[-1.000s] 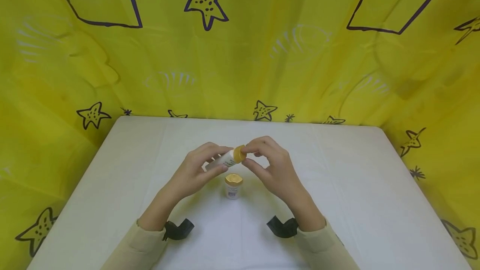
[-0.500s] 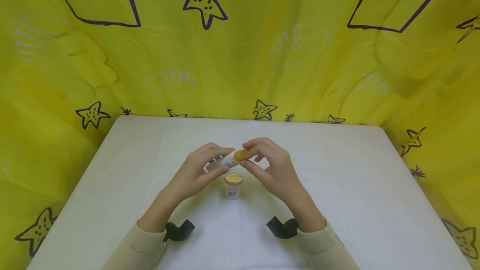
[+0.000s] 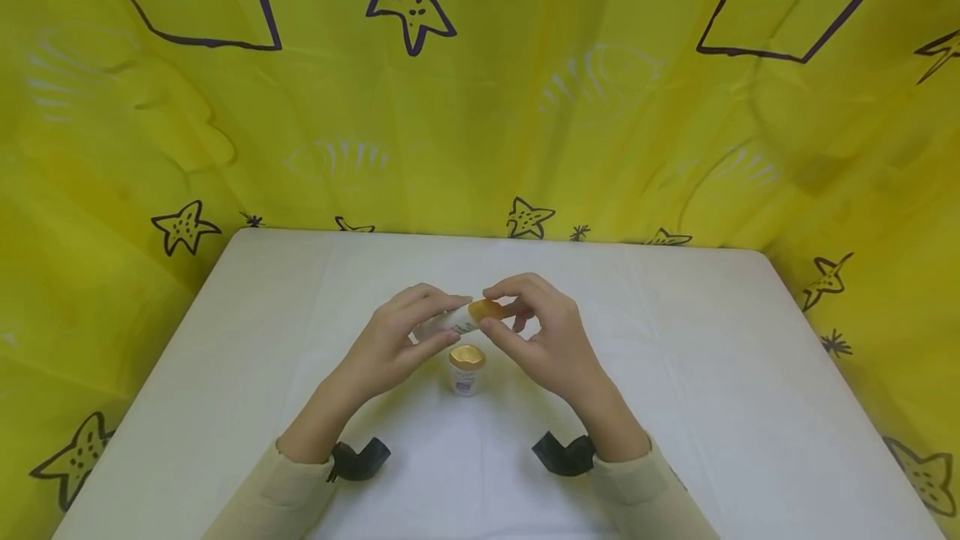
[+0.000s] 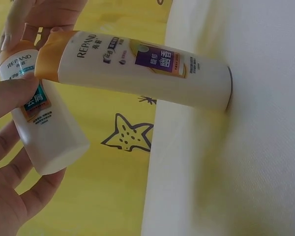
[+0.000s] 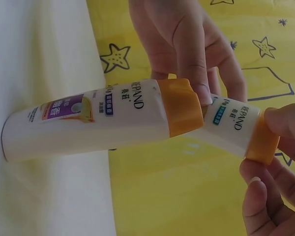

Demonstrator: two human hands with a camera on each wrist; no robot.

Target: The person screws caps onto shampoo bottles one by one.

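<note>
My left hand point(image 3: 390, 344) grips the white body of a shampoo bottle point(image 4: 59, 140), its thumb on the front and its other fingers behind. The bottle has a teal label and is held tilted above the table, its orange cap point(image 5: 263, 137) towards the right. My right hand point(image 3: 551, 332) pinches that cap between thumb and fingers. Below and nearer to me, a second white bottle point(image 3: 465, 380) with an orange cap and a purple label stands upright on the table. Neither hand holds this standing bottle, which partly overlaps the held one in both wrist views.
A white cloth covers the table point(image 3: 675, 373). Behind it and at its sides hangs a yellow curtain point(image 3: 480, 107) with dark starfish drawings. Black wrist mounts point(image 3: 566, 454) stick inward from both sleeves, close over the near part of the table.
My right fingers have shifted round the orange cap, and the held bottle has moved slightly to the right. My left hand keeps its grip. The standing bottle stays in place.
</note>
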